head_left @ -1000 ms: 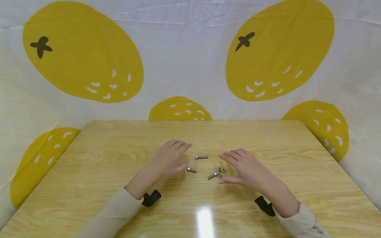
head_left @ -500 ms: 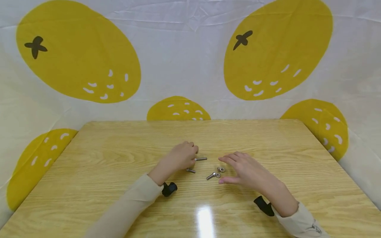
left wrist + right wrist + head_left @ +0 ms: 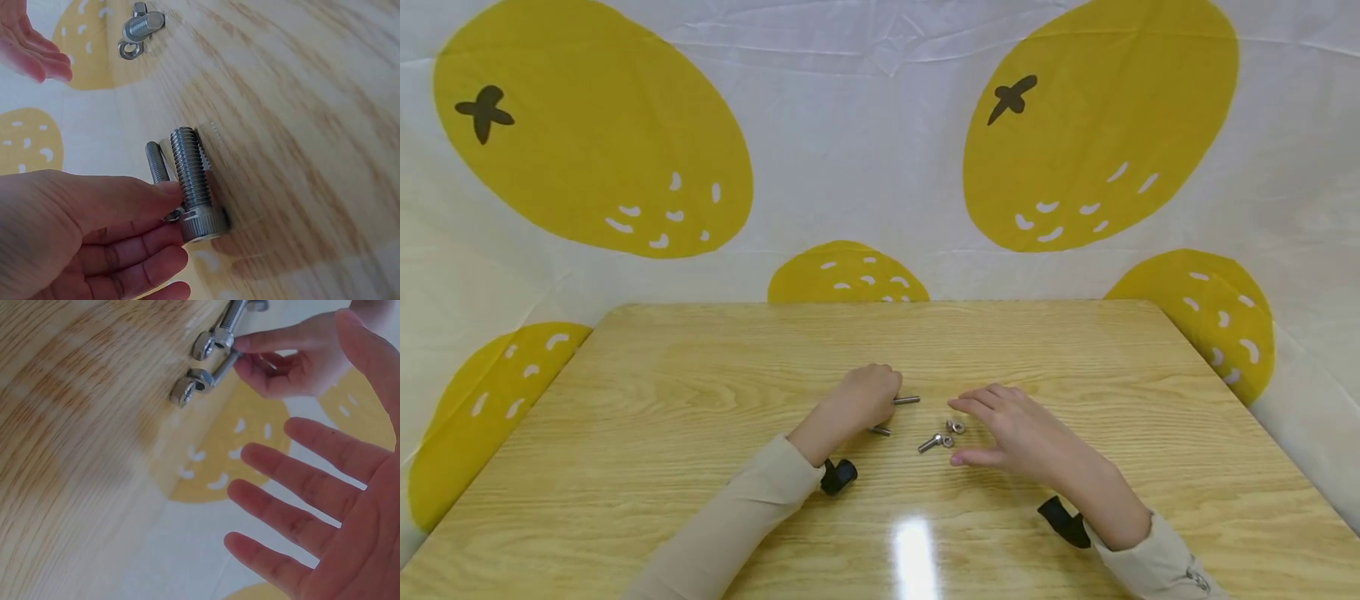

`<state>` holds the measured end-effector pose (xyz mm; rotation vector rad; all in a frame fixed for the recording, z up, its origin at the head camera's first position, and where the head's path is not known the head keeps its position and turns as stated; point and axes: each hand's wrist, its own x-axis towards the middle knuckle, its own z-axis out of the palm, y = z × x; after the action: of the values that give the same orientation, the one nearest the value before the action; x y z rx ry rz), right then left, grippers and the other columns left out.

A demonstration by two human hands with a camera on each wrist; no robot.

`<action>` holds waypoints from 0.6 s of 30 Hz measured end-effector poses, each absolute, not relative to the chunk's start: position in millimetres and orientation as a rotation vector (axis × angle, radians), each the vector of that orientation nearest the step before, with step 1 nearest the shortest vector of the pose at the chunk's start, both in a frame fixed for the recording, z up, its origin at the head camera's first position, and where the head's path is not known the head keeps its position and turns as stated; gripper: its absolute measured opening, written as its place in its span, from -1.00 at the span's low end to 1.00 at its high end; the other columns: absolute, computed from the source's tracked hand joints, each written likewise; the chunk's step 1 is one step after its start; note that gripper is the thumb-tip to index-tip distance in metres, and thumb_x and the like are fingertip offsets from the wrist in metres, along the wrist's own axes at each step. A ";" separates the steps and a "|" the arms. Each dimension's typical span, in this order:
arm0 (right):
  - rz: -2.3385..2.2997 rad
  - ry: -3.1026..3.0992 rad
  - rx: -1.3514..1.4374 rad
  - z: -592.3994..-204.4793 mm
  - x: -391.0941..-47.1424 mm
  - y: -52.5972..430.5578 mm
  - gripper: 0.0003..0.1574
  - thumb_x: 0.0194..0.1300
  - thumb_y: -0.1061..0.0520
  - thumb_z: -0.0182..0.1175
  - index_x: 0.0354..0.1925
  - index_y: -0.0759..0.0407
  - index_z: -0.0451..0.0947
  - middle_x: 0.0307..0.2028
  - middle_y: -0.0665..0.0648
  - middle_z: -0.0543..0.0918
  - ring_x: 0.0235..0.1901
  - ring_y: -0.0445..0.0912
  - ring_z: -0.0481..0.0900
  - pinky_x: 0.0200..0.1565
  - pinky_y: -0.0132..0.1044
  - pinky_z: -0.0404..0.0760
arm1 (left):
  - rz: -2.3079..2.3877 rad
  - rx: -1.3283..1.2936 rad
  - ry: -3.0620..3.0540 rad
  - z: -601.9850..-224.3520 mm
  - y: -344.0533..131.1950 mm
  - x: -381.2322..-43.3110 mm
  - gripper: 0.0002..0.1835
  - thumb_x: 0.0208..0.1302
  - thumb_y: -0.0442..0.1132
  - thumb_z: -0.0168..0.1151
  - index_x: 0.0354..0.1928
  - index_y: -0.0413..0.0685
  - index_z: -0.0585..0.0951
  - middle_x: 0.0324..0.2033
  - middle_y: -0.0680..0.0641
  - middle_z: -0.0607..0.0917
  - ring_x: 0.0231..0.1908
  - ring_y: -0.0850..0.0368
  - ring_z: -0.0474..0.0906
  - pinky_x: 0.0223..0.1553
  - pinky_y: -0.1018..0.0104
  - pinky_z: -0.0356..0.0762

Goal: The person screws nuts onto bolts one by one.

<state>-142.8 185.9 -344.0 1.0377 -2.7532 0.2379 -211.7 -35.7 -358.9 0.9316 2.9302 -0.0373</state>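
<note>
My left hand (image 3: 859,400) pinches the farthest socket-head bolt (image 3: 907,400) between thumb and fingers, its threaded shank pointing right; the head is hidden by the hand. Closer to me, a second bolt (image 3: 190,165) lies on the table beside the left thumb, partly covered in the head view. My right hand (image 3: 1011,425) is held with fingers spread and thumb apart, nothing in it. Just left of its thumb lie a third bolt (image 3: 929,444) and a nut (image 3: 948,442) by its head. More nuts (image 3: 190,386) sit together between thumb and fingertips in the head view.
The wood-grain table (image 3: 715,350) reaches back to a white cloth (image 3: 857,150) printed with large yellow fruit. A black wrist mount (image 3: 839,477) sits under the left cuff, another mount (image 3: 1063,522) under the right. A bright reflection shows near the front.
My left hand has moved right to the farthest bolt, and its fingers have gone from spread to pinching it. The right hand stays nearly where it was.
</note>
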 end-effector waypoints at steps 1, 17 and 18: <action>0.237 -2.754 1.039 -344.0 -142.5 185.8 -0.20 0.05 -0.32 0.25 0.11 0.15 0.48 0.02 0.13 0.59 0.04 0.05 0.51 0.09 0.04 0.45 | -0.036 0.929 2.930 -359.1 -35.5 -212.0 -0.97 0.18 -0.34 0.19 -0.34 -0.14 0.58 -0.47 -0.03 0.57 -0.50 0.19 0.40 -0.49 0.42 0.43; 0.209 -2.745 1.042 -346.3 -144.0 184.9 -0.33 0.10 -0.17 0.29 0.09 0.17 0.49 0.00 0.13 0.60 0.02 0.05 0.52 0.09 0.03 0.46 | 0.465 0.864 2.982 -336.1 -61.4 -197.2 -0.93 0.26 -0.25 0.20 -0.34 -0.09 0.56 -0.43 0.01 0.62 -0.43 0.18 0.47 -0.36 0.34 0.49; 0.201 -2.731 1.048 -346.5 -144.7 184.8 -0.35 0.11 -0.13 0.30 0.09 0.18 0.49 -0.01 0.14 0.60 0.01 0.05 0.53 0.08 0.02 0.47 | 0.504 0.864 2.986 -333.7 -63.5 -194.9 -0.93 0.26 -0.25 0.20 -0.33 -0.09 0.56 -0.43 0.01 0.62 -0.43 0.18 0.47 -0.36 0.34 0.49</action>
<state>-144.7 184.8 -346.5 1.0481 -2.7312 0.2009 -194.9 -63.5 -333.7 0.8640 2.9862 0.5044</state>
